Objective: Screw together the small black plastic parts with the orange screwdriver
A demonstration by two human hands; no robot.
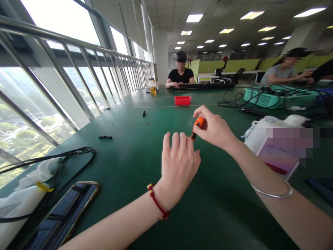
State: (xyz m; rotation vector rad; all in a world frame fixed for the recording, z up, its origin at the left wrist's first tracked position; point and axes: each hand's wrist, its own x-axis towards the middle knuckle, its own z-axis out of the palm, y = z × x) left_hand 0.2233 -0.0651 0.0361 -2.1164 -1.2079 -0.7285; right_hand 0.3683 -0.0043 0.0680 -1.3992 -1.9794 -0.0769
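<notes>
Orange-handled screwdriver point(199, 124), probably light and stiff, pinched round its knob by right hand point(214, 130); left hand point(179, 163) arched beside tip, grip indiscernible.

The screwdriver point(199, 123) has a smooth orange plastic handle. The table point(135, 163) looks matt, the phone point(65, 215) glossy glass.

The green table point(135, 166) ran long ahead, and a phone point(66, 213) and black cable point(90, 151) lay at its near left. Farther out sat a red tray point(182, 100), small black bits point(105, 136) and a teal basket point(260, 99).
</notes>
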